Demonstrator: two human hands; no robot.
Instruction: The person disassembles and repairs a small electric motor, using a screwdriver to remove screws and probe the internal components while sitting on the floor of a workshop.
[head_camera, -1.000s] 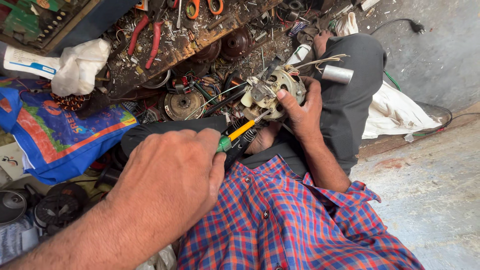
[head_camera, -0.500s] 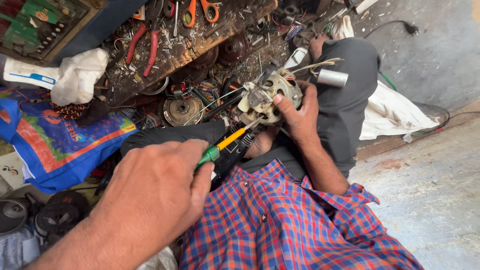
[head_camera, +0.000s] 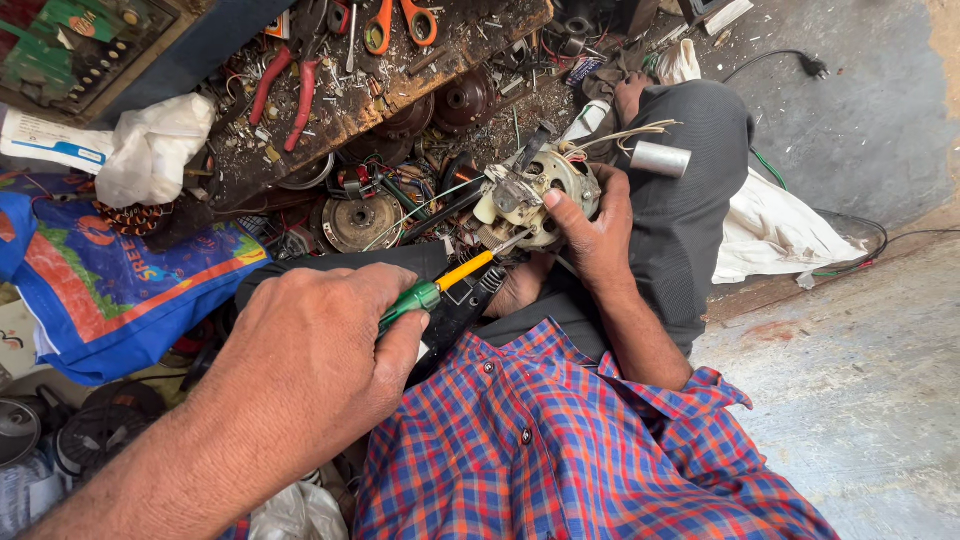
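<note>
Since the earlier frame the left hand (head_camera: 310, 365) has come closer and lower, its fingers wrapped tight around the green handle of the screwdriver (head_camera: 440, 288), whose tip touches the motor (head_camera: 530, 195). That motor sits on the knee, gripped by the right hand (head_camera: 590, 225) with the thumb pressed on its face (loose wires stick out above). Beyond lie a capacitor (head_camera: 660, 158), red pliers (head_camera: 285, 95) and orange scissors (head_camera: 398, 22) on the cluttered bench (head_camera: 380, 95).

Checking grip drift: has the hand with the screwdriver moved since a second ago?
Cannot tell: the left hand with the screwdriver keeps its place beside the motor; only the camera shifts.
</note>
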